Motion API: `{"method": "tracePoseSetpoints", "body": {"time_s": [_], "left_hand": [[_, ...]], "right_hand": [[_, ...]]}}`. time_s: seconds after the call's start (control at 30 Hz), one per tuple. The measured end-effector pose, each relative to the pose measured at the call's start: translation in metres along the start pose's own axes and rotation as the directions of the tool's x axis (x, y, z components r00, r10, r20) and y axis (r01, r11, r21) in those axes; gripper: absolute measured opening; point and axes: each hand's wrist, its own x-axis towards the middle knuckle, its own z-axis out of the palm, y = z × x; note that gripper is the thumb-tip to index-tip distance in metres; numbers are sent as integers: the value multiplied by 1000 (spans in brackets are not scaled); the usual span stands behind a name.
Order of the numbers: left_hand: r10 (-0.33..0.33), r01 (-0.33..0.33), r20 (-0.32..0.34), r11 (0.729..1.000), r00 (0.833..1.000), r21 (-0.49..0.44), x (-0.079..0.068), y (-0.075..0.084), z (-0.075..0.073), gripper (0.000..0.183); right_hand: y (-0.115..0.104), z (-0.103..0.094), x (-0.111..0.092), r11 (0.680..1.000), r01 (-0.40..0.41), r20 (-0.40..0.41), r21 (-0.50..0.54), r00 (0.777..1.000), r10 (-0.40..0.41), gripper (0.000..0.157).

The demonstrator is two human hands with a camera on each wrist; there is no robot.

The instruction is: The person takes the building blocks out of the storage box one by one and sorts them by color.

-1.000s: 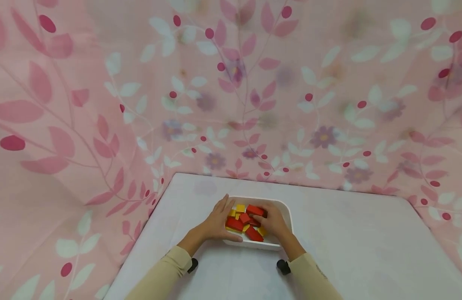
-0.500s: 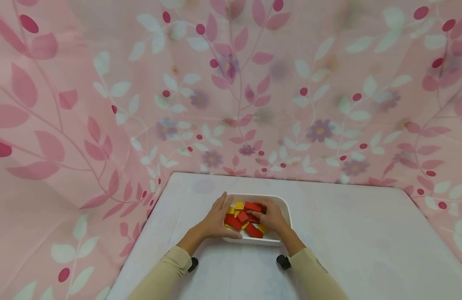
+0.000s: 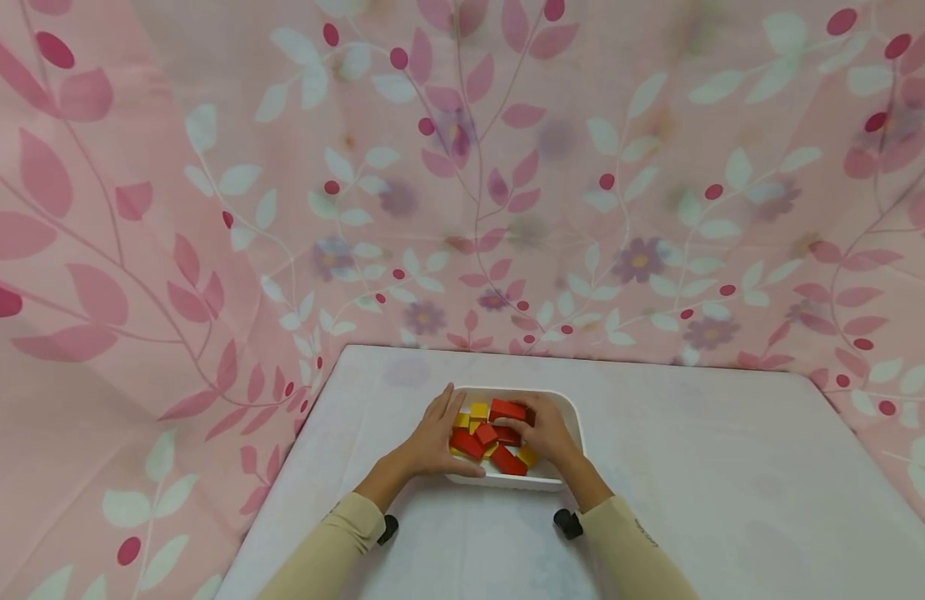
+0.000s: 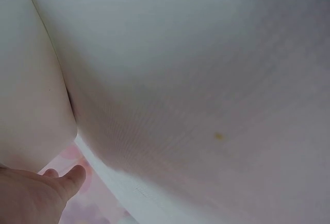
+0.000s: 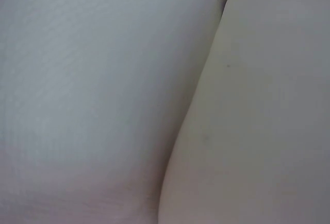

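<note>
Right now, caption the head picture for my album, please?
Left hand at a white tray, right hand on a red rectangular block inside.

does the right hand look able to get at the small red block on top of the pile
Probably yes: the right hand is over the white tray, close to the small red block, whose top lies uncovered.

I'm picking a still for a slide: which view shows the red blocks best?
The head view: it looks down on the red blocks in the white tray, though the right hand partly hides some. Neither wrist view shows any: the left wrist has mostly pale surfaces and part of the left hand, the right only pale surfaces.
</note>
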Motion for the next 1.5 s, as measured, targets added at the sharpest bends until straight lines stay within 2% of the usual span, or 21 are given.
{"method": "tracePoseSetpoints", "body": {"time_s": [0.23,0.53,1.1,1.5], "left_hand": [[-9,9,5,1000,1000,-8,0,-1,1,133],[-9,9,3,999,1000,-31,1,0,0,131],[-21,21,-3,997,1000,-81,0,0,1,130],[-26,26,3,997,1000,-78,0,3,1,130]], "right_hand": [[0,-1,-1,999,11,16,33,1000,-11,39],[-3,-4,-2,991,-30,10,132,1000,29,39],[3,-7,1,993,53,-8,102,999,-53,39],[2,-7,1,988,3,-13,153,1000,-1,40]]}}
